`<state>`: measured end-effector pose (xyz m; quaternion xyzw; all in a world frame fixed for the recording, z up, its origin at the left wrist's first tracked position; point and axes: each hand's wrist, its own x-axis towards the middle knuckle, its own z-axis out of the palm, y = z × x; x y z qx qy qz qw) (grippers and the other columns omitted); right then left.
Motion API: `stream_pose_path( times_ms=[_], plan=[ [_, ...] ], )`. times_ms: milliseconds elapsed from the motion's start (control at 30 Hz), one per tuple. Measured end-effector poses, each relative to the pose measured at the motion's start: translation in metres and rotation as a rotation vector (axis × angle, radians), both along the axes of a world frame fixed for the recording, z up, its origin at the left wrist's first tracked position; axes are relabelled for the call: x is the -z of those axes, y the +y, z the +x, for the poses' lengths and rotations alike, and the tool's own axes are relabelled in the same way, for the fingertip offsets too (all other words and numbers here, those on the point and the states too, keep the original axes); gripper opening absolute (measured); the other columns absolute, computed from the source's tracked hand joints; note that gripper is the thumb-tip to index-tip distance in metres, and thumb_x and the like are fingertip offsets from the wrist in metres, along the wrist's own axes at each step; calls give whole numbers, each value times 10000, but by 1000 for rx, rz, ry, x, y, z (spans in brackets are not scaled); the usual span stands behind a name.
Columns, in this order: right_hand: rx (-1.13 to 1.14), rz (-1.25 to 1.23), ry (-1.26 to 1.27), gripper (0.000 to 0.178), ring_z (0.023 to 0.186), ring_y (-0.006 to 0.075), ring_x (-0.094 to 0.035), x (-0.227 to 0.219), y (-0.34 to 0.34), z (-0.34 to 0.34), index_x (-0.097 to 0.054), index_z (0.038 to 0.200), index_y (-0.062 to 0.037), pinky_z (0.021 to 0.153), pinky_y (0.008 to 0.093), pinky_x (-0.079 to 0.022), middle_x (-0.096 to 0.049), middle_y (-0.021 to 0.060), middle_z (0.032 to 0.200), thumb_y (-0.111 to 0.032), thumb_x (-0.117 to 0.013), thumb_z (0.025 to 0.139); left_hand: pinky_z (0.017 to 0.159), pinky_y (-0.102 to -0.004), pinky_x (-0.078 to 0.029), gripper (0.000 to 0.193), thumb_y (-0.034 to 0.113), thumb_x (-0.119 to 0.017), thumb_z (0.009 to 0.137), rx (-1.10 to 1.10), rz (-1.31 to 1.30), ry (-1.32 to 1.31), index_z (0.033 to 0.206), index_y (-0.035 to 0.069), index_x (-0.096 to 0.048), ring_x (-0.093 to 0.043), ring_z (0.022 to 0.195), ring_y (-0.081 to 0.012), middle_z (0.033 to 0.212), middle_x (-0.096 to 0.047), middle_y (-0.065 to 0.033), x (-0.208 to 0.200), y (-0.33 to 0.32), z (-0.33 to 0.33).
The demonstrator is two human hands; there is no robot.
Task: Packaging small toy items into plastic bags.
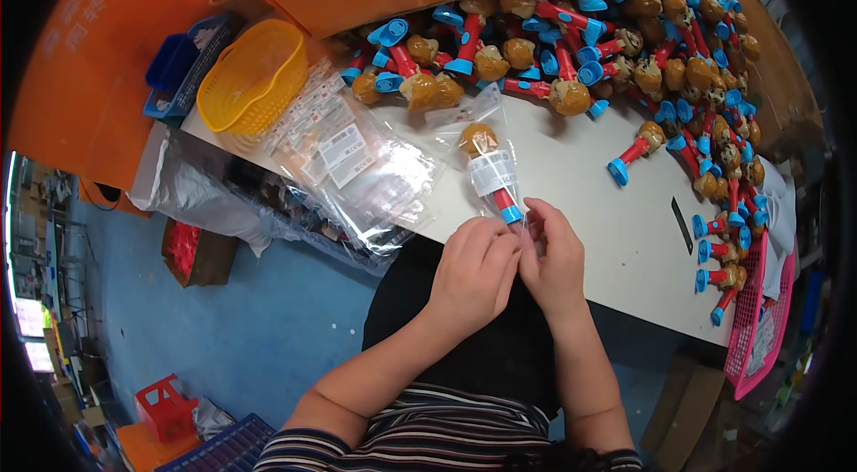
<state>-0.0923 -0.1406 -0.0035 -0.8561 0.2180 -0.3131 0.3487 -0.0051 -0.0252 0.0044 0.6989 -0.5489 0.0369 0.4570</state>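
Observation:
A clear plastic bag point(494, 144) with a white printed label lies at the near part of the white table, in front of me. Inside it is a toy point(505, 201) with a round brown head, a red handle and a blue base, its base end toward me. My left hand point(475, 269) pinches the bag's near end just below the blue base. Beside it, my right hand point(553, 256) has its thumb and fingers closed on the same end. Plastic between the fingertips is mostly hidden.
A heap of similar toys point(571, 97) covers the table's far and right side. Flat clear bags point(357, 160) are stacked at left, near a yellow basket point(253, 79) and blue bins point(174, 60). A pink basket point(759, 320) hangs by the right edge; a black strip point(682, 224) lies nearby.

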Motion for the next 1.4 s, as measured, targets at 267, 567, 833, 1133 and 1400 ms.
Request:
stream_pose_path(
  times_ms=[267,567,833,1133,1400],
  plan=[
    [36,-35,19,417,698,212,-600,-8,5,5,-592,1124,-17,609,306,-507,-625,101,908,-66,-764,747,879,-450,-465,500,39,-713,761,-287,50,110,1206,-11,-491,-537,1009,-394,1225,-409,-245,7,3,6],
    [107,-57,59,448,661,153,-545,-5,8,14,-601,1156,-31,596,256,-469,-626,76,888,-95,-787,753,602,-310,-483,169,-116,-614,771,-294,-62,104,895,-7,-576,-579,689,-249,855,-554,-119,14,7,12],
    [76,487,80,295,662,62,-582,-16,1,-10,-633,1069,49,570,205,-490,-650,48,805,-40,-745,812,713,-367,-471,204,-47,-682,725,-381,44,25,902,23,-608,-575,809,-285,898,-576,-112,5,20,14],
    [-67,748,331,143,568,69,-578,-34,-17,-23,-680,913,56,515,197,-471,-653,45,697,-84,-669,886,786,-376,-429,212,33,-755,695,-137,17,-66,891,63,-678,-581,868,-266,895,-609,-56,-10,15,-10],
    [-151,903,417,206,451,49,-503,-36,-25,-23,-696,875,42,411,182,-372,-636,53,629,-125,-589,932,781,-369,-392,177,106,-754,738,-202,63,-65,900,76,-688,-590,859,-230,877,-621,-29,6,-1,-17]
  ],
)
